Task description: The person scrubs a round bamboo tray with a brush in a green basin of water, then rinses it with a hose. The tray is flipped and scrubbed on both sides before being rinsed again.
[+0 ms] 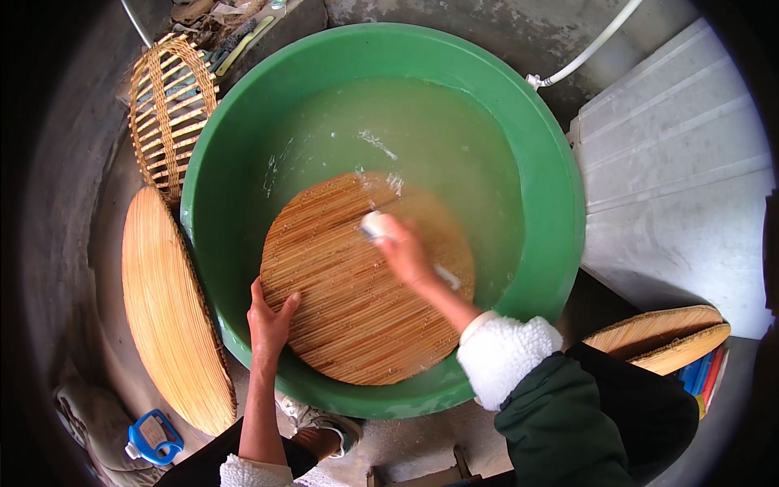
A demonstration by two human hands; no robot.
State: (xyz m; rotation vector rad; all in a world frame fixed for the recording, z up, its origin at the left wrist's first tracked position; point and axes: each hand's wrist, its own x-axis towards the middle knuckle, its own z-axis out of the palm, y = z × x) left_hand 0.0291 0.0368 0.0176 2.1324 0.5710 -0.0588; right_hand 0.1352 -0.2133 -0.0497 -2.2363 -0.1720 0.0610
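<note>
A round mat of bound reed or straw stalks (353, 286) leans in a large green plastic tub (207, 243), its far right part under cloudy water (438, 128). My left hand (268, 319) grips the mat's left edge, thumb on top and fingers behind. Over the mat's upper middle, my right hand (403, 249) holds a white object (377, 225), perhaps a brush; motion blur hides its exact kind. The white object is at the mat's surface. Bits of foam float on the water beyond the mat.
Left of the tub stand a straw round (173, 316) and an openwork woven rack (173, 115). A blue plastic bottle (155, 437) lies at lower left. More straw rounds (663, 335) rest at right, below a pale ribbed panel (675, 170). A white hose (590, 45) meets the tub's rim.
</note>
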